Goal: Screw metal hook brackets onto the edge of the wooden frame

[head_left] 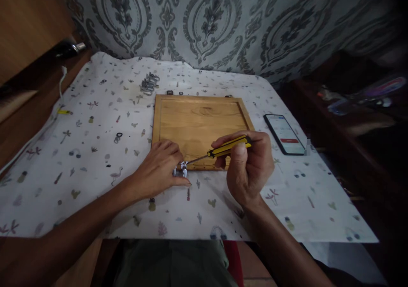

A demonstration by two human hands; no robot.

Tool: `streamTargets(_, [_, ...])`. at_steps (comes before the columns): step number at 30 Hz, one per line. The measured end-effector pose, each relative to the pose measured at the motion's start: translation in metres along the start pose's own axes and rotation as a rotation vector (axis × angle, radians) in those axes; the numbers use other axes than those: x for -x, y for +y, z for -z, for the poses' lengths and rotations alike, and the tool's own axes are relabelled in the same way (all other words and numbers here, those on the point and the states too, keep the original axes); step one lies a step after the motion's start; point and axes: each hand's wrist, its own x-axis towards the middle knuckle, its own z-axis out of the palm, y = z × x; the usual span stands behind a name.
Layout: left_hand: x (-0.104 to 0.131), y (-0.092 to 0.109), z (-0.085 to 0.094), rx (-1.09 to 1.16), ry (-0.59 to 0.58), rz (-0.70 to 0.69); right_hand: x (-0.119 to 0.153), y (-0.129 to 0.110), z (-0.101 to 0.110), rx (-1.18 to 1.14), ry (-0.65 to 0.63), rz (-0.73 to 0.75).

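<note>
A wooden panel [199, 127] with a raised frame lies flat on the table. At its near edge is a small shiny metal hinge [180, 170], partly hidden by my fingers. My left hand [164, 163] grips the hinge against the panel, fingers on top of the wood and thumb at the near side. In my right hand [250, 163] is a yellow and black screwdriver [228, 147], tilted, its shaft pointing left and down. The screwdriver's tip meets the hinge, though any screw under it is too small to make out.
Several metal hinges [149, 83] are heaped behind the panel at the left. A phone [284, 134] with its screen lit lies to the right. White patterned cloth [105, 108] covers the table. A white cable [41, 129] runs along the left side; a patterned curtain [210, 19] hangs behind.
</note>
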Motion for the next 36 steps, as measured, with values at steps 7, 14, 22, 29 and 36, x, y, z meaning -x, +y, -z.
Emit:
streamTargets(7, [0.001, -0.002, -0.002, 0.008, 0.020, -0.013, -0.001, 0.002, -0.003, -0.005, -0.021, 0.000])
streamTargets(14, [0.000, 0.001, -0.001, -0.008, 0.020, -0.011, -0.001, 0.005, -0.004, -0.026, -0.055, -0.005])
streamTargets(22, [0.000, -0.002, -0.002, 0.012, 0.031, -0.018, -0.003, 0.005, -0.002, 0.011, -0.101, 0.013])
streamTargets(29, [0.000, 0.001, -0.002, 0.012, 0.026, 0.005, -0.002, 0.008, -0.002, -0.031, -0.123, -0.001])
streamTargets(36, [0.001, 0.001, 0.000, -0.007, 0.003, -0.021, -0.014, -0.005, 0.000, -0.045, -0.351, -0.070])
